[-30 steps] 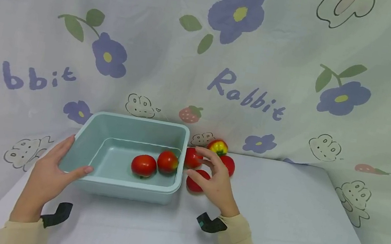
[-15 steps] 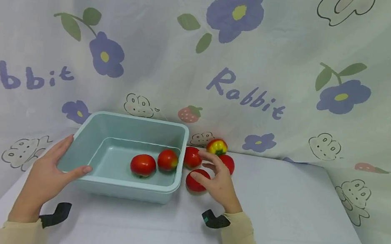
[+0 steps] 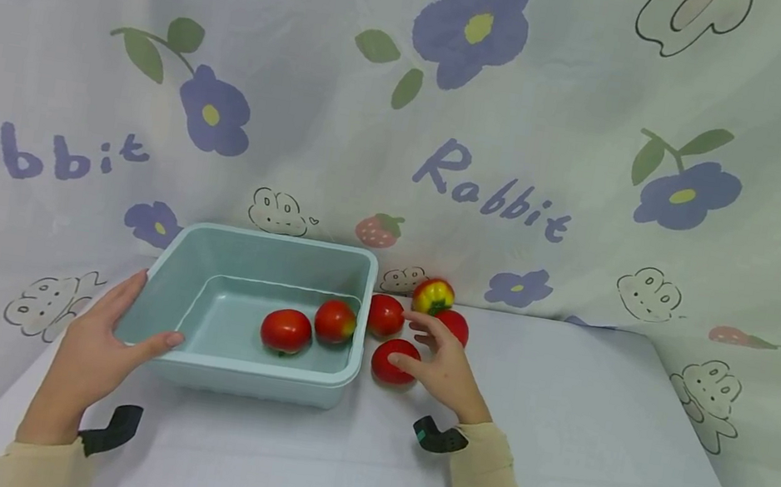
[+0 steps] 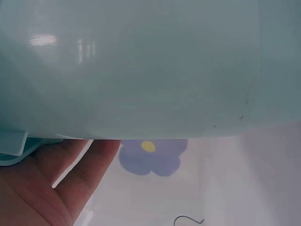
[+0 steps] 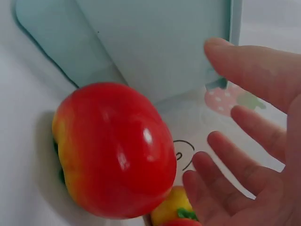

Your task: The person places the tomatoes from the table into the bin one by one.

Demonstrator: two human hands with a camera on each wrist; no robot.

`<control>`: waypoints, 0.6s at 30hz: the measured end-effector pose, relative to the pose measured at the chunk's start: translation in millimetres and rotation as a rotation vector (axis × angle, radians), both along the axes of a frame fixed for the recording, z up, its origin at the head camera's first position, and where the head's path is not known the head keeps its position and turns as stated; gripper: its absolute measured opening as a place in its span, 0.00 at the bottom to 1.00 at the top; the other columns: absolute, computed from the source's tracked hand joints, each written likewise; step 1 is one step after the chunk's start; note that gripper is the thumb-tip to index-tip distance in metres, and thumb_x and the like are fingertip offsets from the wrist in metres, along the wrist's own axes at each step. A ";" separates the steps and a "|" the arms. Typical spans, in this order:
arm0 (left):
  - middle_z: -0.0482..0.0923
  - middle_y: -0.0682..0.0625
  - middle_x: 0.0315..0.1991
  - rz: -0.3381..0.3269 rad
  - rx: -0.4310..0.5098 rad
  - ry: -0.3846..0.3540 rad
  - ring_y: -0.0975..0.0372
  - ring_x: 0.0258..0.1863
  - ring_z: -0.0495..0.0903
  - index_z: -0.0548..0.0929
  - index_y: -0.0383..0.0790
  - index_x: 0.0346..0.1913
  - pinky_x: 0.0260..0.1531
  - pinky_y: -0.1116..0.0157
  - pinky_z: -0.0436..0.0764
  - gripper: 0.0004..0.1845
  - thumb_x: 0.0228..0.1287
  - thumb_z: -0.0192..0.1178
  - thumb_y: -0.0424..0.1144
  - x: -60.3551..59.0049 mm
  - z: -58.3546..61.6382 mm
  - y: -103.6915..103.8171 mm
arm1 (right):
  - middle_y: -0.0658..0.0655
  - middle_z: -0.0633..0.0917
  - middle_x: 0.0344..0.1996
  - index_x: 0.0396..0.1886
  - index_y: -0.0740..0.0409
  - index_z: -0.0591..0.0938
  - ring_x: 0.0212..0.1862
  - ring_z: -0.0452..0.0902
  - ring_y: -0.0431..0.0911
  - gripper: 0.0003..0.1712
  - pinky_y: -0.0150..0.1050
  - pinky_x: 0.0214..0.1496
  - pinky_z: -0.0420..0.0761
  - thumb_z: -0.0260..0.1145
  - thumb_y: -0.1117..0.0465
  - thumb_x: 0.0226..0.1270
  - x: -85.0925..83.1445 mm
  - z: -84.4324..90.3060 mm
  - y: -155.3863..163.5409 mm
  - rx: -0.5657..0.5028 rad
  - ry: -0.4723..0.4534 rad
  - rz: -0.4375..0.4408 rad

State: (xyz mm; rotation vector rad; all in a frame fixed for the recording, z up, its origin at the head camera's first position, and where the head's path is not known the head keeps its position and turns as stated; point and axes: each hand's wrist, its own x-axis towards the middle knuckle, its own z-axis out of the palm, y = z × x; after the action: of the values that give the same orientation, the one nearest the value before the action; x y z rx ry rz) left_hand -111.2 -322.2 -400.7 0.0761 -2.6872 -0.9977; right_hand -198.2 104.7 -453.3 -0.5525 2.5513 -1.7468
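White tabletop (image 3: 595,442) bears a tomato (image 5: 115,150) just left of the nearer, loosely spread right hand (image 3: 447,370), while the left hand (image 3: 93,355) grips a tub (image 3: 241,383).

Looked evenly lit in the head view, with soft shadow below the bin (image 3: 248,385). Appeared hazy at the left wrist (slightly soft throughout), with a small white glare patch on the bin's side. Showed pale glints on the tomato (image 5: 113,153) and soft shadow beside it at the right wrist.
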 end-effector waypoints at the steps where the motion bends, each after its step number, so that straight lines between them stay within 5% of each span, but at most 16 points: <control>1: 0.50 0.33 0.78 0.001 -0.002 0.000 0.33 0.75 0.50 0.48 0.40 0.81 0.61 0.26 0.57 0.55 0.60 0.71 0.52 0.2 -0.2 0.0 | 0.53 0.78 0.64 0.69 0.54 0.75 0.65 0.72 0.57 0.39 0.55 0.66 0.75 0.79 0.59 0.57 0.2 -0.3 0.5 0.013 -0.009 0.000; 18: 0.51 0.32 0.78 -0.010 -0.011 0.022 0.33 0.74 0.52 0.49 0.38 0.80 0.62 0.27 0.57 0.55 0.60 0.72 0.52 1.5 0.2 0.1 | 0.57 0.76 0.66 0.70 0.48 0.74 0.65 0.71 0.57 0.45 0.56 0.58 0.82 0.82 0.59 0.50 0.8 -5.4 4.5 0.128 -0.160 0.007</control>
State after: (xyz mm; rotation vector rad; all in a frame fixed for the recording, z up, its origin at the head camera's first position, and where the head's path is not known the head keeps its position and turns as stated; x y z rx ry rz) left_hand -109.7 -322.2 -400.5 0.0491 -2.6751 -0.9811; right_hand -197.4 109.2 -458.7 -0.3997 2.5232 -1.5429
